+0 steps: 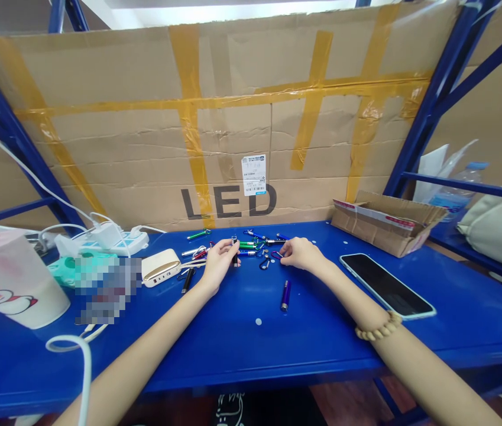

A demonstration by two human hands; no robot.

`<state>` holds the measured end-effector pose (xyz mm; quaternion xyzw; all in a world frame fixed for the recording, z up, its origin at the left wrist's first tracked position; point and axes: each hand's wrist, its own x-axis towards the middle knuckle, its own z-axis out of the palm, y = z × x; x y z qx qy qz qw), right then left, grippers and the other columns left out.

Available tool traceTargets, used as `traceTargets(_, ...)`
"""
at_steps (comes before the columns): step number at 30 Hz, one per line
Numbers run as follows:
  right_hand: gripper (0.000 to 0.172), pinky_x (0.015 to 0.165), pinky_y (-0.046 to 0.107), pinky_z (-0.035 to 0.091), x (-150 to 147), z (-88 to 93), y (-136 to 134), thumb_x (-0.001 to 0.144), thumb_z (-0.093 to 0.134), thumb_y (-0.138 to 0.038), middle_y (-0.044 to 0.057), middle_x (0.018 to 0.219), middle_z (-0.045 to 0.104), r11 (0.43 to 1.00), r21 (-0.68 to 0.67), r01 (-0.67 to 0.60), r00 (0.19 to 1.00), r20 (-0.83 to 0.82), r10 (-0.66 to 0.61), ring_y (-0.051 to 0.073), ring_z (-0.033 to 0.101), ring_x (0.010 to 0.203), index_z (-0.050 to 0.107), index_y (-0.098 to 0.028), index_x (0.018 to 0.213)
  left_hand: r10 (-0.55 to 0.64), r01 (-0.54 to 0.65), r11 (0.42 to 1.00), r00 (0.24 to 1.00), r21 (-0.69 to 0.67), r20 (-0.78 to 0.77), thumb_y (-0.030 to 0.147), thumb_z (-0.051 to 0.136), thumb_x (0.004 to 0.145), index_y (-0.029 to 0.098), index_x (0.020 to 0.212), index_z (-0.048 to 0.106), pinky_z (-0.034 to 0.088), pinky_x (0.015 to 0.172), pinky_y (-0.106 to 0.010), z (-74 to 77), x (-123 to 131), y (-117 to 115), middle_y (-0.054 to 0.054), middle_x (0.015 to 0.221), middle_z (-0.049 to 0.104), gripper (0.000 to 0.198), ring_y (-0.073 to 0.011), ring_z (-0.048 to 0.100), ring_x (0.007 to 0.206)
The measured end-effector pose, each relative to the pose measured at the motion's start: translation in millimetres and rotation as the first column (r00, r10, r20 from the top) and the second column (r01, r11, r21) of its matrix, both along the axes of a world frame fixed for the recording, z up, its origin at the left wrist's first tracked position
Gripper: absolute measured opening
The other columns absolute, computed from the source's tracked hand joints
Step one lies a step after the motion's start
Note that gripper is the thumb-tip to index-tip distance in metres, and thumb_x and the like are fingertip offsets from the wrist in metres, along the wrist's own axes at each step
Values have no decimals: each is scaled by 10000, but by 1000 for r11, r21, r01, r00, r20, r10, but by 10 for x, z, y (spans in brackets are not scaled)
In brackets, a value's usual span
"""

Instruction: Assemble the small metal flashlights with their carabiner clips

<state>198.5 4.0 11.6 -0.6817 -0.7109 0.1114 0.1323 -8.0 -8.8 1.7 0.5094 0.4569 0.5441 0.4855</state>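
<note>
We're right on the grip here: our left hand (219, 263) is pinched closed around a small dark mini flashlight (235, 255), holding it upright between fingers and thumb, just above the blue steel table (251, 349). Over on the right hand (300, 253), thumb and fingers are drawn in at a purple carabiner (276, 255), but we can't tell from here whether it's actually gripped. Around and between the hands lies a scatter of mini flashlights (248, 244) in green, silver and blue, mixed with more carabiners. A purple flashlight (285, 296) lies apart, just below, and a black flashlight (187, 280) sits near our left wrist. Farther out, we've got a cream power bank (161, 267), a white power strip (113, 241), a phone (387, 286) beside the right forearm, a cardboard box (384, 223) and, behind it all, a taped cardboard sheet (228, 177) printed LED!
</note>
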Motion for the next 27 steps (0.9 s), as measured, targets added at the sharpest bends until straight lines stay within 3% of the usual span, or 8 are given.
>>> traceTargets(4, 238, 612, 228, 430, 21, -15, 19, 653, 666, -219, 21, 847, 684, 997, 59, -48, 999, -18, 49, 168, 621, 792, 689, -217, 890, 18, -18, 1000, 1000, 1, 16, 404, 673, 646, 134, 893, 531, 441, 461, -210, -15, -3, 2, 19, 635, 561, 393, -72, 511, 464)
traceTargets(8, 214, 659, 243, 426, -39, -32, -14, 762, 609, -354, 36, 942, 635, 892, 281, -353, 925, -38, 378, 148, 592, 795, 684, -236, 925, -11, 10, 1000, 1000, 13, 11, 422, 648, 657, 141, 856, 522, 419, 436, -196, -30, 6, 1, 21, 625, 552, 367, -69, 506, 459)
traceTargets(10, 252, 654, 241, 425, -92, -61, -35, 745, 630, -393, 46, 915, 625, 836, 278, -472, 863, -46, 503, 146, 584, 773, 683, -214, 914, -20, 20, 1000, 1000, 22, -13, 421, 640, 658, 142, 835, 522, 384, 407, -182, -42, 11, 2, 20, 629, 550, 351, -61, 489, 446)
traceTargets(13, 171, 632, 232, 420, -166, -129, -44, 752, 633, -280, 52, 839, 623, 808, 214, -548, 820, -50, 570, 133, 571, 713, 676, -166, 873, -37, 39, 998, 998, 41, -44, 417, 621, 669, 148, 798, 512, 296, 359, -160, -74, 11, 17, 23, 630, 542, 318, -37, 424, 407)
traceTargets(19, 178, 614, 229, 421, -208, -175, -18, 724, 547, -81, 25, 708, 603, 832, 271, -484, 856, -50, 515, 115, 540, 628, 660, -143, 847, -67, 66, 998, 996, 24, 53, 401, 528, 729, 182, 714, 381, 187, 349, -142, -123, -1, 51, 42, 582, 517, 265, -20, 321, 377)
traceTargets(22, 199, 656, 251, 448, -218, -106, -28, 739, 516, -106, 35, 740, 627, 858, 404, -317, 865, -247, 436, 113, 559, 634, 664, -140, 867, -115, 114, 993, 992, 16, 56, 422, 558, 719, 192, 739, 353, 209, 360, -143, -114, 7, 32, 50, 593, 510, 309, -22, 328, 390)
traceTargets(24, 215, 644, 254, 466, -240, -54, -45, 768, 493, -152, 49, 768, 647, 895, 383, -228, 785, -472, 402, 114, 581, 638, 665, -129, 896, -165, 165, 986, 986, 15, 32, 443, 576, 717, 197, 736, 330, 215, 365, -145, -104, 23, 7, 53, 603, 503, 348, -20, 330, 397)
traceTargets(27, 255, 611, 245, 482, -291, -16, -75, 778, 510, -227, 51, 770, 666, 928, 249, -279, 586, -721, 370, 126, 616, 677, 664, -124, 953, -242, 242, 970, 970, 16, -15, 478, 566, 730, 200, 728, 313, 217, 371, -149, -89, 52, -36, 54, 606, 492, 376, -19, 334, 402)
